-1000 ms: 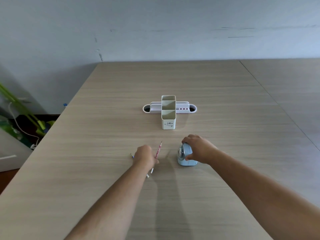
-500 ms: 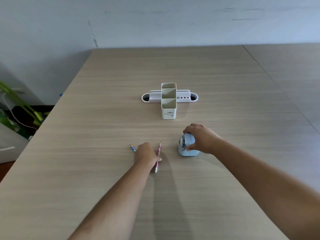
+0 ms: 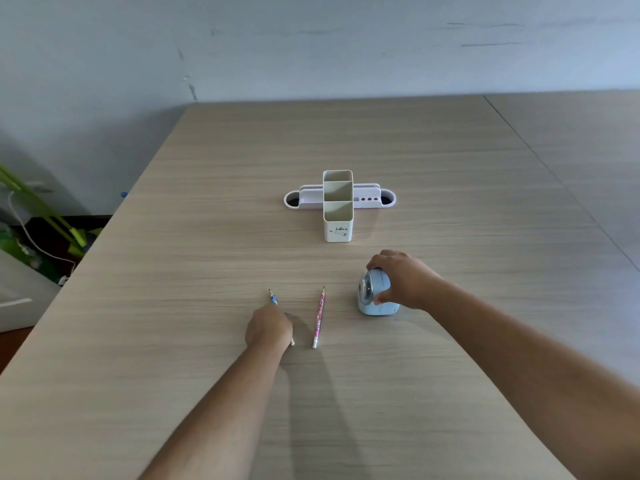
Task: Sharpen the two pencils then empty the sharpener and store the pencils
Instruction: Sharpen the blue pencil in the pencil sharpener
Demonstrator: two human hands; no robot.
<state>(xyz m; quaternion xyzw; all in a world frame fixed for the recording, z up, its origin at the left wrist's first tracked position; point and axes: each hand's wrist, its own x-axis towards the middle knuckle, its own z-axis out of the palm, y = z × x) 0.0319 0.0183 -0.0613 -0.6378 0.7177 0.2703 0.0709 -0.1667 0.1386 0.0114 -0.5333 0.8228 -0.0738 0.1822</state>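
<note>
A blue pencil (image 3: 274, 299) lies on the wooden table (image 3: 207, 258) with its tip pointing away from me. My left hand (image 3: 269, 330) covers its middle with fingers curled around it, and only the tip and the rear end show. A pink pencil (image 3: 319, 317) lies free just to the right, also tip away. Further right stands a light blue sharpener (image 3: 375, 306), and my right hand (image 3: 401, 280) grips it from the right side and top. A white pencil holder (image 3: 338, 211) with upright compartments stands behind them.
A low white tray (image 3: 294, 199) with holes runs across behind the holder. The table's left edge drops to a floor with green items and a white cable (image 3: 31, 237). A seam (image 3: 554, 174) marks a second table on the right. A wall rises behind.
My left hand has let go of the pink pencil and shifted left onto the blue pencil. The pink pencil now lies in full view. My right hand stays on the sharpener.
</note>
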